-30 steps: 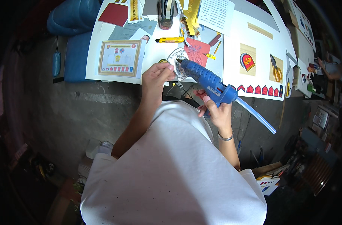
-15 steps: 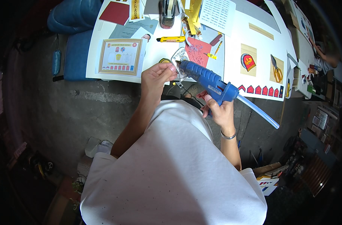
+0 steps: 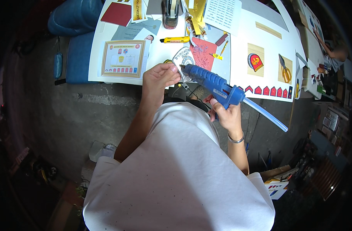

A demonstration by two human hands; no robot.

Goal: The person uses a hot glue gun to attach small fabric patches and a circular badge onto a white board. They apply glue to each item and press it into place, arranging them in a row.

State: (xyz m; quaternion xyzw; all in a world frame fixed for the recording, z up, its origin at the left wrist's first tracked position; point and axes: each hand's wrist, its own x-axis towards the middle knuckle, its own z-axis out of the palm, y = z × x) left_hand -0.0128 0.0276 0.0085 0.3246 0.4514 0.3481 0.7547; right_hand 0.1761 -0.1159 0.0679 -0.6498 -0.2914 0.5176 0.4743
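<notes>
With its thumb and fingertips pinched together, my left hand [image 3: 159, 80] grips the edge of a shield-shaped patch [image 3: 183, 56], whose pale back shows mirrored lettering. My right hand [image 3: 227, 114] is closed round the handle of a blue hot glue gun [image 3: 209, 80]. The gun's nozzle points left, close to the patch and my left fingertips; whether it touches the patch I cannot tell. From the gun's rear sticks a long translucent glue stick [image 3: 266, 115]. Both hands are at the table's front edge.
On the white table [image 3: 241, 42] lie a framed certificate [image 3: 122, 58], a yellow cutter knife [image 3: 175, 40], a tape dispenser [image 3: 171, 14], a red scrap sheet [image 3: 202, 54], a red-and-blue patch [image 3: 255, 62] and scissors [image 3: 285, 69]. A blue seat [image 3: 81, 57] stands left. Another person [image 3: 335, 54] is far right.
The patch has tilted up, so more of its lettered back shows. My left hand has shifted slightly left, while the glue gun has moved only a little.
</notes>
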